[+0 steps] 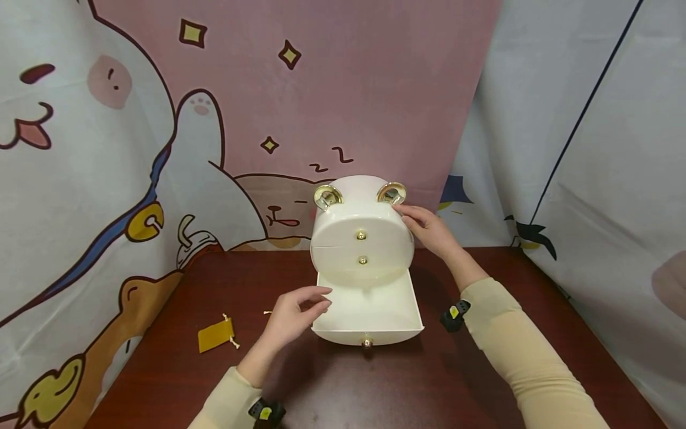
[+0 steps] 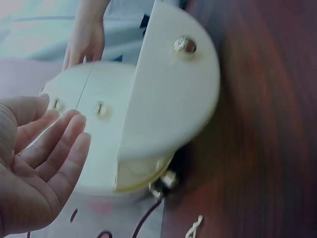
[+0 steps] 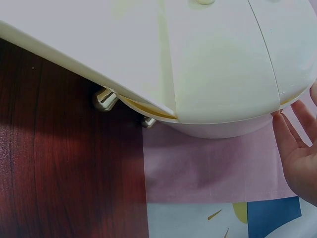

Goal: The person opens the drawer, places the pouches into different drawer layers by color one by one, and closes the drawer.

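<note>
A white storage box (image 1: pixel 362 244) with a rounded front stands on the table, two gold ring-shaped ears on its top. Its bottom drawer (image 1: pixel 370 308) is pulled out towards me, and a gold knob (image 1: pixel 367 343) sits on that drawer's front. Two more gold knobs show on the upper drawers, which are closed. My left hand (image 1: pixel 292 313), fingers loosely bent and holding nothing, hovers by the drawer's left edge. On the other side, my right hand (image 1: pixel 429 229) has its fingertips at the box's upper right side, just below the right ear (image 1: pixel 392 193).
A small yellow drawstring pouch (image 1: pixel 216 335) lies on the dark red table (image 1: pixel 332 393) to the left. The end of another cord (image 1: pixel 267 312) peeks out behind my left hand. A printed cloth (image 1: pixel 375 89) hangs close behind the box, and more cloth walls both sides.
</note>
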